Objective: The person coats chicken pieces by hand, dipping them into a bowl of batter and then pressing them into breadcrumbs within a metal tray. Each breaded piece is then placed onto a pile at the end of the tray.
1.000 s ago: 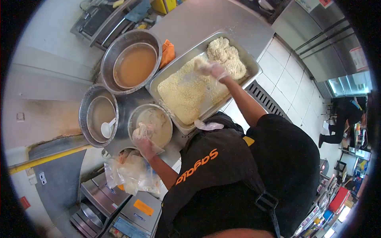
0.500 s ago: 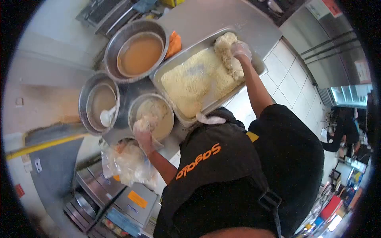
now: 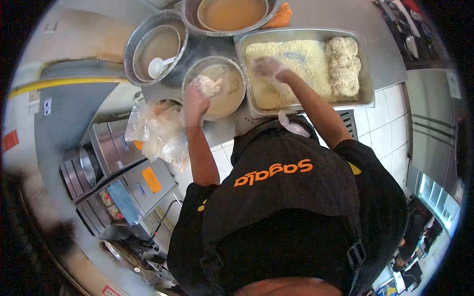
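Observation:
My left hand point(image 3: 196, 101), in a clear plastic glove, grips a pale, wet piece of meat, seemingly raw chicken point(image 3: 211, 86), over a bowl of cloudy batter point(image 3: 232, 101). Beside it is a metal tray point(image 3: 366, 93) holding a layer of yellowish crumbs point(image 3: 311, 81). My gloved right hand point(image 3: 269, 67) hovers at the left part of these crumbs, fingers apart and slightly blurred, with nothing seen in it. Several crumb-coated pieces point(image 3: 343, 66) lie in a row along the tray's right end.
Behind the batter stand a bowl with a white ladle point(image 3: 157, 67) and a larger bowl of orange-brown liquid point(image 3: 234, 15). An orange cloth point(image 3: 280, 16) lies by the tray. Clear plastic bags point(image 3: 160, 130) hang at the counter's left edge. Steel drawers point(image 3: 126, 143) are below.
My right hand has left the coated pieces at the tray's right end and moved left over the crumbs. My left hand keeps hold of the chicken at the batter bowl. The view has turned.

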### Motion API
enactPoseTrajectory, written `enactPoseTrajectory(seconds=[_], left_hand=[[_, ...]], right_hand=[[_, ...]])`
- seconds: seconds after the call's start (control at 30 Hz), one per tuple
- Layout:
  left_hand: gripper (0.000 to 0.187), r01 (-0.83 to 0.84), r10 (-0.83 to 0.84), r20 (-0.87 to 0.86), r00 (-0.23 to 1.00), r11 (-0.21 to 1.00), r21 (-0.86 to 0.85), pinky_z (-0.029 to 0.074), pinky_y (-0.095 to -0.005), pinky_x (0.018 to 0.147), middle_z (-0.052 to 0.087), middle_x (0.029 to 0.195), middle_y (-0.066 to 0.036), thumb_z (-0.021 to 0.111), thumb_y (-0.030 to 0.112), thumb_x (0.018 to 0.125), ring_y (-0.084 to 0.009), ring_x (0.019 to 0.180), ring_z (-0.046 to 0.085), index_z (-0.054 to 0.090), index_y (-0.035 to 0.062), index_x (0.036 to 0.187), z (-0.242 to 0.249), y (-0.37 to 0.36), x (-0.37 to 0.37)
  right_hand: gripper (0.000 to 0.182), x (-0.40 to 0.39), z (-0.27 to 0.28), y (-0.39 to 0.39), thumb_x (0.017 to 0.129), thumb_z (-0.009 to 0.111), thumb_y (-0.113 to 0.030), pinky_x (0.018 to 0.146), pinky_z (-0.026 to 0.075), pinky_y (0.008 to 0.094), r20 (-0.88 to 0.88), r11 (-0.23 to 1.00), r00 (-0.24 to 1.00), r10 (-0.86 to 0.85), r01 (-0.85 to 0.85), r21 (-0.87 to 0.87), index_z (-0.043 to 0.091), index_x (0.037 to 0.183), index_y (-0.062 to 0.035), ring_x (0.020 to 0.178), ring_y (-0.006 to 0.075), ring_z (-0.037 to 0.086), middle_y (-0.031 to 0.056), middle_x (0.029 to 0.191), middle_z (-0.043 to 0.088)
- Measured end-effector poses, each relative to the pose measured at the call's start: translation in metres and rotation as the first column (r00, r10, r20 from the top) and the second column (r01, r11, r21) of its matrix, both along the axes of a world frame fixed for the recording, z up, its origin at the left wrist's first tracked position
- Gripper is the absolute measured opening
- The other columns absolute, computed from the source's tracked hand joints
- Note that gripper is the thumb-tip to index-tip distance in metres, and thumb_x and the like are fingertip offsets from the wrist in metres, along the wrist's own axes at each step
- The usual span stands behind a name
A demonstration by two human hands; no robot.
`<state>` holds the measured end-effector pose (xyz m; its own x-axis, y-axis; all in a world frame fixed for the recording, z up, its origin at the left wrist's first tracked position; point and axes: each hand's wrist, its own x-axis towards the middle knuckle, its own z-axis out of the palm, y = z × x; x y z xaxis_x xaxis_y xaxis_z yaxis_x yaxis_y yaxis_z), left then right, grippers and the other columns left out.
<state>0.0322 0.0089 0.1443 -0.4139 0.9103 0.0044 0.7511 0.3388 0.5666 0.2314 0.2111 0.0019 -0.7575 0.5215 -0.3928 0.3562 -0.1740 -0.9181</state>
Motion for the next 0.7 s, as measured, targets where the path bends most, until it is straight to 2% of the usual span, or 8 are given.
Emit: enactPoseTrajectory(seconds=[0.07,0.17,0.27,0.37,0.47,0.5,0.63,0.7], left_hand=[[0.022,-0.002,0.002,-0.003,1.000,1.000,-0.006,0.043,-0.0413,0.066,0.058,0.078,-0.023,0.053,0.007,0.063,-0.0397,0.076,0.055,0.059,-0.0004,0.082,0.021,0.005,0.013],[0.020,0.015,-0.016,0.022,1.000,0.998,0.053,0.043,-0.0420,0.064,0.058,0.077,-0.022,0.053,0.007,0.063,-0.0399,0.076,0.055,0.059,0.0002,0.081,0.021,0.010,0.015],[0.018,0.046,-0.044,-0.018,0.999,0.993,0.106,0.043,-0.0416,0.063,0.058,0.074,-0.022,0.055,0.008,0.062,-0.0393,0.074,0.055,0.060,0.0008,0.078,0.042,0.023,0.032],[0.016,0.117,-0.117,-0.167,0.979,0.993,-0.008,0.043,-0.0398,0.063,0.058,0.072,-0.020,0.056,0.009,0.064,-0.0379,0.073,0.055,0.060,0.0012,0.077,0.026,0.037,0.031],[0.013,0.317,-0.295,-0.243,0.924,0.947,0.053,0.044,-0.0392,0.063,0.058,0.069,-0.018,0.057,0.008,0.064,-0.0372,0.071,0.055,0.060,0.0020,0.076,0.048,0.070,0.064],[0.013,0.292,-0.272,-0.171,0.947,0.951,0.104,0.044,-0.0394,0.063,0.058,0.069,-0.018,0.057,0.007,0.065,-0.0367,0.072,0.056,0.060,0.0023,0.076,0.051,0.083,0.078],[0.015,0.325,-0.335,0.066,0.940,0.937,0.125,0.044,-0.0391,0.067,0.059,0.074,-0.018,0.058,0.007,0.065,-0.0345,0.077,0.056,0.060,0.0036,0.079,0.025,0.124,0.106],[0.018,0.391,-0.394,0.054,0.917,0.918,0.070,0.043,-0.0382,0.069,0.059,0.078,-0.018,0.059,0.008,0.065,-0.0333,0.080,0.056,0.060,0.0038,0.083,-0.011,0.122,0.108]], right_hand=[[0.031,-0.014,0.002,-0.017,0.082,0.054,-0.018,0.061,0.045,0.0252,-0.230,0.819,0.953,-0.197,0.031,-0.573,0.053,0.111,-0.0091,0.068,0.0107,0.053,0.0035,0.086,0.060],[0.033,0.000,-0.029,-0.014,0.083,0.053,-0.017,0.060,0.046,0.0241,-0.060,0.825,0.990,-0.125,0.070,-0.560,0.049,0.115,-0.0095,0.070,0.0111,0.055,0.0043,0.091,0.059],[0.034,0.036,-0.031,0.003,0.084,0.052,-0.018,0.059,0.046,0.0240,-0.171,0.959,0.984,0.052,-0.097,-0.268,0.048,0.116,-0.0088,0.074,0.0119,0.056,0.0060,0.094,0.059],[0.033,0.078,-0.075,0.035,0.084,0.052,-0.020,0.058,0.044,0.0222,-0.085,0.948,0.994,-0.069,0.039,-0.315,0.049,0.114,-0.0069,0.072,0.0118,0.055,0.0053,0.092,0.059],[0.032,0.120,-0.077,0.046,0.083,0.053,-0.021,0.056,0.043,0.0230,-0.143,0.982,0.986,-0.087,0.109,0.155,0.052,0.110,-0.0043,0.068,0.0117,0.053,0.0042,0.089,0.060],[0.030,0.128,-0.036,0.042,0.083,0.054,-0.021,0.058,0.044,0.0238,-0.005,0.963,0.964,-0.265,0.264,-0.059,0.054,0.107,-0.0028,0.069,0.0117,0.054,0.0031,0.087,0.060],[0.031,0.156,-0.038,0.048,0.082,0.055,-0.021,0.060,0.044,0.0245,-0.043,0.958,0.978,-0.203,0.207,0.199,0.054,0.107,-0.0031,0.069,0.0118,0.054,0.0032,0.086,0.060],[0.032,0.164,-0.025,0.041,0.081,0.056,-0.019,0.062,0.045,0.0251,-0.065,0.959,0.958,-0.280,0.282,0.021,0.053,0.109,-0.0042,0.071,0.0135,0.056,0.0040,0.086,0.061]])
